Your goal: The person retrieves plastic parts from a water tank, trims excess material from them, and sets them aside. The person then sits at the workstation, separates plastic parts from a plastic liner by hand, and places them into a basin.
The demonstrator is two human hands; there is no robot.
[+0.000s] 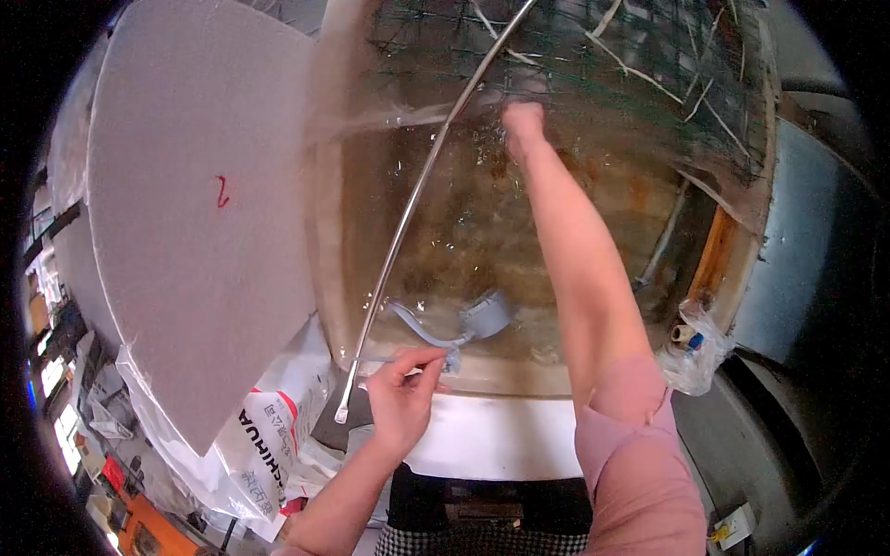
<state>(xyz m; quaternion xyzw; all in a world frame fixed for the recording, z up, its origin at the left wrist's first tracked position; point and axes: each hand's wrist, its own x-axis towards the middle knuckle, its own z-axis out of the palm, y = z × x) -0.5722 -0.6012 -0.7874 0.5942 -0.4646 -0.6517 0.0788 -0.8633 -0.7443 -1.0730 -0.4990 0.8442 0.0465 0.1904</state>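
Reaching R hand (524,120): fwd over the tub's brown water, near the mesh; looks balled up, but fingers are blurry, so can't tell how far closed or if it has hold of anything.
L hand (403,394): at tub's near rim, L of ctr; thumb & index tips pinched together on a small blue-gray piece (451,360), other fingers curled in.
Tub (519,382): wide, pale rim, in front of me; murky brown water w/ bright glints.
Blue-gray dipper (487,315): in tub's near L part, just beyond my L hand; cup end to R, curved handle running L.
Metal rod (400,232): long, thin, shiny; slants across tub from far ctr to near L, lower end past the rim.
Green mesh (640,83): far end of tub, w/ pale strips across it.
Gray panel (204,213): big, L of tub, w/ red mark like a "2".
Printed bag (269,435): white, blk & red lettering, below panel.
Clear plastic (709,357): crumpled, at tub's near R corner.
White ledge (501,435): betw. tub & me.
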